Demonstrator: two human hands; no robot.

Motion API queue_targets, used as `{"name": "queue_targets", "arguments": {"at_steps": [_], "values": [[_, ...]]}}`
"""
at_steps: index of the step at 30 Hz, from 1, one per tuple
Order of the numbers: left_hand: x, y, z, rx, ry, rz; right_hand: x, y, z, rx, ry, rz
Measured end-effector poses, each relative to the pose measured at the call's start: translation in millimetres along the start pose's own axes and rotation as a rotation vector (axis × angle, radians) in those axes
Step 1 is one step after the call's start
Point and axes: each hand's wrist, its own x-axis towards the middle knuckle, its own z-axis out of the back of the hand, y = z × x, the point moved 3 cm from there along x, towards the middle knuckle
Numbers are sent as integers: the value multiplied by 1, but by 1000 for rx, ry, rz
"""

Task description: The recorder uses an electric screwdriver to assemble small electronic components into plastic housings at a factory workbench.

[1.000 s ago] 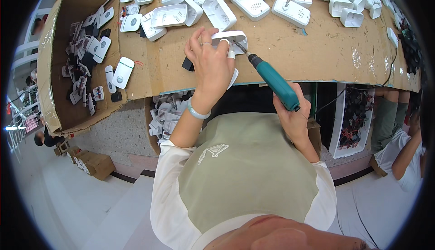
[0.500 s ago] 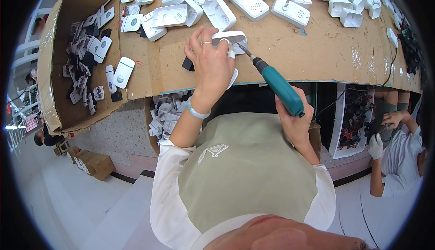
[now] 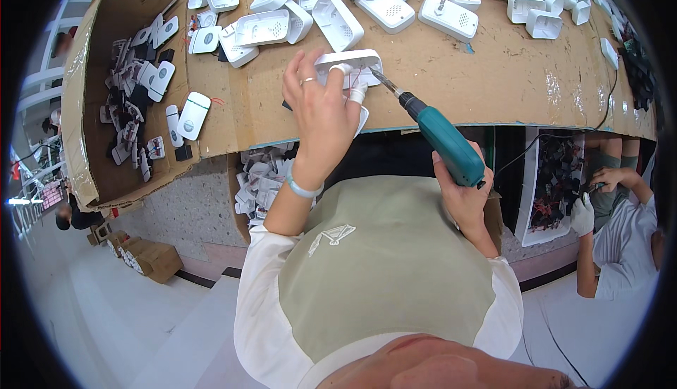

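Note:
Near the table's front edge, my left hand (image 3: 323,103) closes on an open white plastic housing (image 3: 368,58), steadying it with finger and thumb. Both of those digits wear white coverings. Thin red wires show inside the housing. A white rounded piece (image 3: 364,120) peeks out beside my left wrist, mostly hidden. My right hand (image 3: 465,199) is wrapped round a teal glue gun (image 3: 451,146) with a black collar and tapered metal nozzle. Its tip points into the housing's right end; whether it touches cannot be made out.
Several white plug housings (image 3: 384,8) lie across the back of the table (image 3: 451,86). On the left stands a cardboard box (image 3: 88,100) of small white and black parts, with white doorbell-like units (image 3: 194,115) beside it. A cable (image 3: 606,107) runs along the right. Another person (image 3: 624,241) sits at far right.
The housing and my left hand have shifted slightly left and tilted, showing more of the inside and its red wires. My right hand with the glue gun has moved slightly right and down.

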Motion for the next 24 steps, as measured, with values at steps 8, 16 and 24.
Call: {"name": "queue_targets", "arguments": {"at_steps": [8, 16, 24], "values": [[-24, 12, 4, -246, 17, 47, -1, 1, 3, 53, -1, -67], [-18, 4, 2, -170, 21, 25, -2, -3, -2, 21, -17, -19], [-16, -2, 2, -101, -52, -9, 2, 0, -6, 4, -26, -5]]}}
